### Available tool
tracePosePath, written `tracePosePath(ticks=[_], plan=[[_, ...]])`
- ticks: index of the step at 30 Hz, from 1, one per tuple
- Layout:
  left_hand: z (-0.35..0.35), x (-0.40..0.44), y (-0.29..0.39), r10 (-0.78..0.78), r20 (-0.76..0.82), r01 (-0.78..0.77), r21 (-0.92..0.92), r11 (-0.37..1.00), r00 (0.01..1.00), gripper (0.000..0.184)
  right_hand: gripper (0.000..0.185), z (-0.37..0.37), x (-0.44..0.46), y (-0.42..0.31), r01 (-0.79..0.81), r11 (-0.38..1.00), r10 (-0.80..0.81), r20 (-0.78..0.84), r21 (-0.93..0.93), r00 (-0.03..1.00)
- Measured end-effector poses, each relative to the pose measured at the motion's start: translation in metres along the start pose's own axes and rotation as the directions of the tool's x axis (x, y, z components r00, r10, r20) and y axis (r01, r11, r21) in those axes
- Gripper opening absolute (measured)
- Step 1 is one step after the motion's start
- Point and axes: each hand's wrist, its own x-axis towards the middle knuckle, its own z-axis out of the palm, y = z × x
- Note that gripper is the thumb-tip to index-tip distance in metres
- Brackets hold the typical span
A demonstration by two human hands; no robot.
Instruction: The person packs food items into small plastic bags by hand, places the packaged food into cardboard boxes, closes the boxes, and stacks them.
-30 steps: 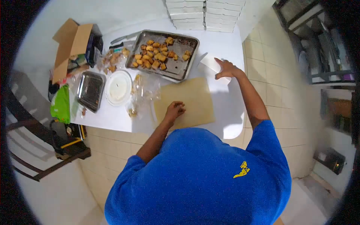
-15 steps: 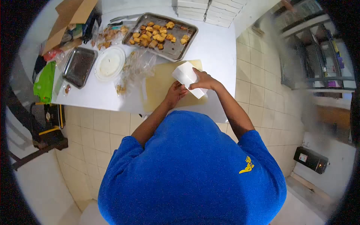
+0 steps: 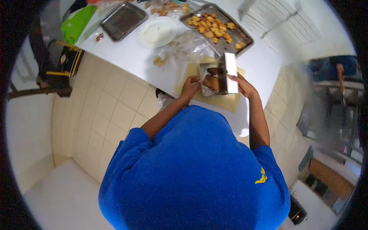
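Observation:
A white cardboard food box point(image 3: 231, 73) stands with its lid raised above the pale yellow cutting board point(image 3: 226, 104). Inside it lie browned pieces of food point(image 3: 211, 82), perhaps meat, on a light lining. My right hand point(image 3: 246, 86) grips the box's right side, with the thumb on the white lid and the other fingers mostly hidden behind it. At the left edge of the box is my left hand point(image 3: 190, 87), its fingers curled in with the tips against the rim. A clear plastic bag point(image 3: 188, 48) with food scraps lies just beyond the board.
Behind the board, a large metal tray point(image 3: 245, 37) holds many golden-brown chunks point(image 3: 214, 27). A white plate point(image 3: 158, 32) and a smaller dark tray point(image 3: 123, 21) sit to the left, near a green bag point(image 3: 78, 25). Stacked white boxes point(image 3: 278, 19) stand at the back right.
The box, earlier tilted and showing only its white outside, is now open with browned food visible. My head view has turned, so the table appears shifted and rotated.

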Motion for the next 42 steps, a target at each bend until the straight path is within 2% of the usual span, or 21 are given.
tracePosePath(ticks=[1, 4, 6, 7, 10, 12, 13, 14, 16, 19, 20, 21, 23, 24, 26, 28, 32, 37, 40, 41, 42], plan=[[0.004, -0.014, 0.016, 0.049, -0.087, -0.042, 0.085, 0.995, 0.995, 0.040, 0.070, -0.013, 0.017, 0.023, 0.056, 0.983, -0.061, 0.025, 0.174, 0.998], [-0.026, 0.008, -0.026, 0.097, -0.014, -0.091, 0.256, 0.962, 0.995, 0.043, 0.075, -0.036, 0.007, 0.035, 0.009, 0.953, 0.015, -0.077, 0.304, 0.997], [-0.041, 0.005, -0.036, 0.062, -0.034, -0.056, 0.161, 0.985, 0.997, 0.044, 0.085, -0.070, 0.021, 0.073, 0.044, 0.965, 0.020, -0.240, 0.257, 0.971], [-0.048, 0.001, -0.040, 0.047, -0.042, -0.043, 0.110, 0.993, 0.998, 0.044, 0.084, -0.075, 0.016, 0.075, 0.168, 0.980, -0.144, -0.207, 0.103, 0.968], [-0.076, -0.010, -0.067, 0.092, -0.142, -0.084, 0.067, 0.994, 0.986, 0.042, 0.070, -0.094, 0.015, 0.070, 0.281, 0.959, -0.270, -0.194, 0.027, 0.943], [-0.080, -0.048, -0.038, 0.018, -0.263, 0.008, 0.099, 0.995, 0.965, 0.036, 0.064, -0.106, 0.011, 0.063, 0.111, 0.992, -0.125, -0.363, -0.061, 0.923], [-0.087, -0.052, -0.052, 0.015, -0.306, 0.006, 0.068, 0.998, 0.952, 0.034, 0.063, -0.127, 0.022, 0.069, 0.033, 0.968, -0.141, -0.427, -0.249, 0.893], [-0.094, -0.056, -0.059, 0.014, -0.341, 0.000, 0.040, 0.999, 0.940, 0.033, 0.061, -0.174, 0.054, 0.101, 0.098, 0.802, -0.397, -0.403, -0.590, 0.825], [-0.102, -0.090, -0.037, -0.096, -0.382, 0.073, -0.075, 0.995, 0.919, 0.032, 0.050, -0.196, 0.079, 0.083, 0.033, 0.511, -0.643, -0.357, -0.859, 0.677], [-0.122, -0.112, -0.022, -0.167, -0.462, 0.054, -0.248, 0.967, 0.871, 0.031, 0.042, -0.112, 0.069, -0.028, 0.107, 0.237, -0.896, -0.174, -0.966, 0.408], [-0.130, -0.111, -0.020, -0.171, -0.496, 0.016, -0.300, 0.954, 0.851, 0.031, 0.038, -0.085, 0.083, -0.051, 0.238, 0.180, -0.956, -0.112, -0.954, 0.273], [-0.138, -0.108, -0.019, -0.149, -0.513, -0.007, -0.289, 0.957, 0.845, 0.030, 0.036, -0.052, 0.097, -0.069, 0.384, 0.289, -0.934, -0.170, -0.877, 0.315], [-0.157, -0.108, -0.020, -0.102, -0.558, -0.053, -0.254, 0.966, 0.823, 0.029, 0.042, 0.018, 0.135, -0.084, 0.538, 0.013, -0.951, 0.156, -0.843, 0.267], [-0.164, -0.115, -0.011, -0.088, -0.559, -0.075, -0.261, 0.962, 0.825, 0.029, 0.056, 0.065, 0.142, -0.082, 0.641, 0.122, -0.865, 0.235, -0.757, 0.443], [-0.172, -0.129, 0.006, -0.064, -0.554, -0.112, -0.277, 0.954, 0.830, 0.028, 0.077, 0.140, 0.133, -0.087, 0.533, -0.221, -0.528, 0.560, -0.817, 0.639], [-0.187, -0.140, 0.005, -0.061, -0.577, -0.136, -0.293, 0.946, 0.814, 0.027, 0.088, 0.171, 0.141, -0.061, 0.403, -0.449, -0.307, 0.561, -0.798, 0.769], [-0.223, -0.162, 0.004, -0.243, -0.570, -0.075, -0.477, 0.876, 0.785, 0.026, 0.078, 0.180, 0.184, -0.028, 0.448, -0.483, -0.489, 0.656, -0.752, 0.575], [-0.292, -0.172, -0.004, -0.128, -0.577, -0.186, -0.454, 0.871, 0.807, 0.024, 0.029, 0.186, 0.194, -0.040, 0.523, -0.241, -0.641, 0.538, -0.818, 0.547], [-0.318, -0.183, 0.019, -0.137, -0.622, -0.193, -0.434, 0.880, 0.771, 0.023, 0.018, 0.198, 0.209, -0.076, 0.552, 0.168, -0.559, 0.383, -0.817, 0.736], [-0.330, -0.185, 0.025, -0.144, -0.633, -0.168, -0.406, 0.899, 0.760, 0.023, 0.020, 0.213, 0.199, -0.097, 0.583, -0.002, -0.678, 0.430, -0.812, 0.597], [-0.346, -0.186, 0.032, -0.146, -0.641, -0.136, -0.369, 0.919, 0.753, 0.023, 0.022, 0.227, 0.189, -0.115, 0.564, 0.062, -0.700, 0.367, -0.823, 0.612]])
